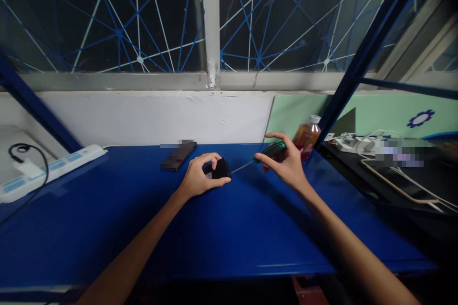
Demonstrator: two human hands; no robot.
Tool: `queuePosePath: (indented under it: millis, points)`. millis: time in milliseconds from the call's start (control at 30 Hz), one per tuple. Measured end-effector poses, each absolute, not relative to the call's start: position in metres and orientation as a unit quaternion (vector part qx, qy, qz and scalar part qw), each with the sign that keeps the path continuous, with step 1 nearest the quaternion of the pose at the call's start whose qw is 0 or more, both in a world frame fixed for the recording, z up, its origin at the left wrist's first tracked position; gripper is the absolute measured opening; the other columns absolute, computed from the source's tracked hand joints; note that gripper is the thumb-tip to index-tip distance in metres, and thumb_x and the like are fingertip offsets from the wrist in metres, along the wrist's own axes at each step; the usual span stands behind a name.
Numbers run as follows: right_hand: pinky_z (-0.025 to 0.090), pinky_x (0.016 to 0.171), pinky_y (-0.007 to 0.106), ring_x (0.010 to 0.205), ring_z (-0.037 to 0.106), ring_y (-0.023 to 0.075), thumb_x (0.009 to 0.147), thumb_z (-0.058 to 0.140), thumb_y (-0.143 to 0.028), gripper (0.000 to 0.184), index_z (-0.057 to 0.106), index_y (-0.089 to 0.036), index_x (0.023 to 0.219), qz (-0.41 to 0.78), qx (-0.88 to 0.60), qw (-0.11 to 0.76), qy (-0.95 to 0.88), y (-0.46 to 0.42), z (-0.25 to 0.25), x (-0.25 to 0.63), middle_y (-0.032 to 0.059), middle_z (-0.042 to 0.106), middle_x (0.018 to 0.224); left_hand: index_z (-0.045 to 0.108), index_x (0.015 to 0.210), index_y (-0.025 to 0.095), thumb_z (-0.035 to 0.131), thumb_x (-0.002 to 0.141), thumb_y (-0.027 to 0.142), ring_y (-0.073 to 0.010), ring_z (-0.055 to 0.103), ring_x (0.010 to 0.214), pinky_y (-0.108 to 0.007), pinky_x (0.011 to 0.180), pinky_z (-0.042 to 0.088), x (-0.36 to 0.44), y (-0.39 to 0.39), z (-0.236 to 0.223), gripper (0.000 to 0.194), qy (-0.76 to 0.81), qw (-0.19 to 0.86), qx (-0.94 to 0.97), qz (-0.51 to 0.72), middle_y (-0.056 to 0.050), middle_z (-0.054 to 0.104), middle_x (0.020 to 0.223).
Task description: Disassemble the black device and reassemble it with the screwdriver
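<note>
Head view: your left grip (198, 176) pinches a black rectangular device (222, 168) over the glossy blue tabletop (222, 233). Your right grip (289, 164) clasps a green-and-black-handled screwdriver (275, 152), tip at the device's edge.

Dark windows (168, 21) (blue-lined) above white wall (161, 113)

My feed comes through dim — the windows (168, 19) are dark, and light seems to fall from above, laying soft shadows on the blue table (232, 243) near both forearms (350, 233). A thin gleam runs along the screwdriver (246, 165). The far right corner is black, the wide lens stretches both sides — and blocky pixelation masks part of the black slab (186, 155) at far left.
</note>
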State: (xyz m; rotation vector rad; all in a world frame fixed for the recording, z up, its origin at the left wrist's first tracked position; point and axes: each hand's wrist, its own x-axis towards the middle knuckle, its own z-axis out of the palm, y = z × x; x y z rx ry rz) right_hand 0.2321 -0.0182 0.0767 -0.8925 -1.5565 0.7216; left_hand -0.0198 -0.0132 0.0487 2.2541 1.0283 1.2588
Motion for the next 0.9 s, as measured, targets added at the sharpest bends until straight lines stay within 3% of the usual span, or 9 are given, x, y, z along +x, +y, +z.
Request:
queuePosePath:
  millis: [133, 233, 367, 600, 767, 900]
  points:
    - [0.053, 0.046, 0.03, 0.053, 0.065, 0.0158, 0.075, 0.074, -0.034, 0.054, 0.042, -0.025, 0.118, 0.358, -0.336, 0.565, -0.664, -0.018, 0.079, 0.232, 0.0032, 0.068, 0.087, 0.04, 0.069, 0.022, 0.078, 0.064, 0.036, -0.0231, 0.063, 0.094, -0.041, 0.087, 0.049, -0.019, -0.013, 0.049, 0.041, 0.365, 0.175, 0.799, 0.444, -0.007, 0.065, 0.098]
    - [0.052, 0.042, 0.03, 0.045, 0.062, 0.015, 0.074, 0.076, -0.034, 0.055, 0.044, -0.024, 0.117, 0.362, -0.344, 0.567, -0.655, -0.018, 0.079, 0.231, -0.0002, 0.066, 0.075, 0.04, 0.069, 0.021, 0.078, 0.064, 0.035, -0.0236, 0.063, 0.096, -0.041, 0.088, 0.049, -0.019, -0.014, 0.049, 0.04, 0.364, 0.175, 0.801, 0.443, -0.007, 0.066, 0.098]
    - [0.05, 0.04, 0.027, 0.041, 0.058, 0.0137, 0.073, 0.077, -0.034, 0.049, 0.05, -0.023, 0.113, 0.294, -0.383, 0.581, -0.656, -0.018, 0.076, 0.231, -0.0046, 0.06, 0.061, 0.04, 0.069, 0.021, 0.077, 0.065, 0.037, -0.0237, 0.063, 0.096, -0.041, 0.088, 0.048, -0.019, -0.014, 0.05, 0.04, 0.363, 0.18, 0.799, 0.445, -0.008, 0.066, 0.098]
    - [0.05, 0.048, 0.027, 0.045, 0.06, 0.0147, 0.078, 0.071, -0.037, 0.037, 0.054, -0.021, 0.107, 0.174, -0.433, 0.589, -0.66, -0.012, 0.07, 0.236, -0.0037, 0.061, 0.057, 0.044, 0.072, 0.021, 0.077, 0.065, 0.043, -0.0237, 0.062, 0.096, -0.039, 0.087, 0.043, -0.02, -0.01, 0.044, 0.041, 0.385, 0.138, 0.823, 0.394, -0.005, 0.067, 0.1]
    - [0.048, 0.055, 0.026, 0.054, 0.063, 0.0157, 0.078, 0.068, -0.036, 0.028, 0.058, -0.02, 0.099, 0.045, -0.474, 0.513, -0.715, -0.003, 0.062, 0.241, -0.0004, 0.065, 0.063, 0.048, 0.077, 0.021, 0.077, 0.064, 0.052, -0.0221, 0.062, 0.084, -0.039, 0.086, 0.038, -0.021, -0.007, 0.031, 0.044, 0.418, 0.093, 0.85, 0.306, 0.0, 0.067, 0.093]
    - [0.044, 0.052, 0.025, 0.049, 0.057, 0.0137, 0.078, 0.066, -0.037, 0.026, 0.06, -0.02, 0.097, 0.008, -0.492, 0.47, -0.733, -0.001, 0.055, 0.238, -0.0025, 0.061, 0.058, 0.049, 0.081, 0.022, 0.077, 0.063, 0.053, -0.0224, 0.06, 0.083, -0.038, 0.084, 0.036, -0.018, -0.008, 0.025, 0.045, 0.419, 0.079, 0.867, 0.257, 0.001, 0.067, 0.091]
